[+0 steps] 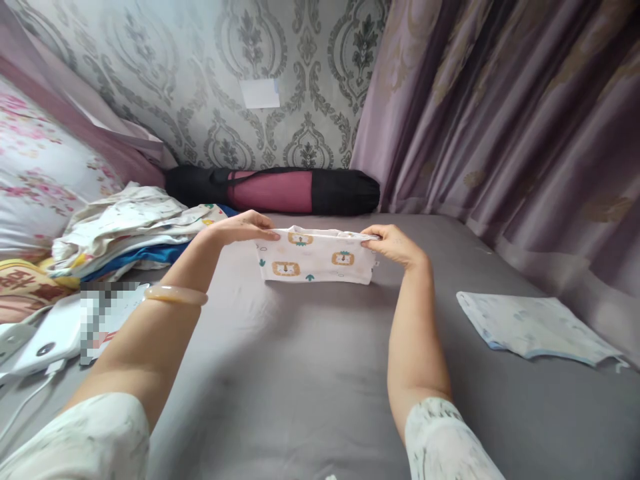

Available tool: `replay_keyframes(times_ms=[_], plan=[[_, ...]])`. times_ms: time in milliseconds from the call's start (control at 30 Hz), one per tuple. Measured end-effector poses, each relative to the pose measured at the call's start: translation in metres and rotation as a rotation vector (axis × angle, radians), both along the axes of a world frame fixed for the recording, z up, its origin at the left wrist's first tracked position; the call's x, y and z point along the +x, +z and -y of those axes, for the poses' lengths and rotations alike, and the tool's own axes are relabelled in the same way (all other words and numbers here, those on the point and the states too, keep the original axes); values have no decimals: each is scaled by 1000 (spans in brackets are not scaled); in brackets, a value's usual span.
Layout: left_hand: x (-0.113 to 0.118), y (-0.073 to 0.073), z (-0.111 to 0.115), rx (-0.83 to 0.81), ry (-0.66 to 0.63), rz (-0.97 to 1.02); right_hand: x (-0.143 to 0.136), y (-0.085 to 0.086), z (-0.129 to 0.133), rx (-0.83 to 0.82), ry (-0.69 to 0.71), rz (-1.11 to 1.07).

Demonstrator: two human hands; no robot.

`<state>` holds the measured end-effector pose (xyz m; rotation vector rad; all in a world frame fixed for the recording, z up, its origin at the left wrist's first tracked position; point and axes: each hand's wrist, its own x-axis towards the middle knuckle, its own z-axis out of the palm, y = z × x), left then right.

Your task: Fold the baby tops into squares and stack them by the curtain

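Note:
A white cloth garment (320, 260) printed with tan lion faces and small green leaves hangs folded between my two hands, over the grey sheet (295, 373). My left hand (245, 227) pinches its upper left corner between thumb and fingers. At the upper right corner, my right hand (395, 244) grips it the same way. The top edge is drawn nearly straight, and layers of fabric show along it. Whether its lower edge touches the sheet I cannot tell. Off to the right, a pale folded garment (535, 327) with blue trim lies flat.
A heap of clothes (135, 220) lies at the left beside a floral pillow (40, 167). Nearer are a white device (55, 337) and its cable (30, 400). A black and maroon roll bag (273, 190) lies along the wall. Purple curtains (480, 107) hang at the right.

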<state>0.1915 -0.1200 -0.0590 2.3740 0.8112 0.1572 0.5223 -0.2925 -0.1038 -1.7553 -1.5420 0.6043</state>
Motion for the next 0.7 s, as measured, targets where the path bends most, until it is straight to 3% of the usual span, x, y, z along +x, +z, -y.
replay_keyframes(times_ms=[133, 267, 333, 433, 600, 700], plan=[[6, -4, 1, 32, 61, 127, -3, -1, -4, 117, -94, 47], [19, -20, -3, 324, 207, 335, -6, 0, -11, 357, -258, 146], [21, -26, -3, 467, 250, 318, -6, -1, -11, 376, -266, 181], [17, -40, 1, 536, 212, 160, -1, -5, -8, 199, -156, 197], [1, -76, 13, 383, -21, -59, 5, -16, -1, -244, 79, 155], [-4, -89, 22, 329, -75, -82, 7, -20, -1, -390, 161, 150]])
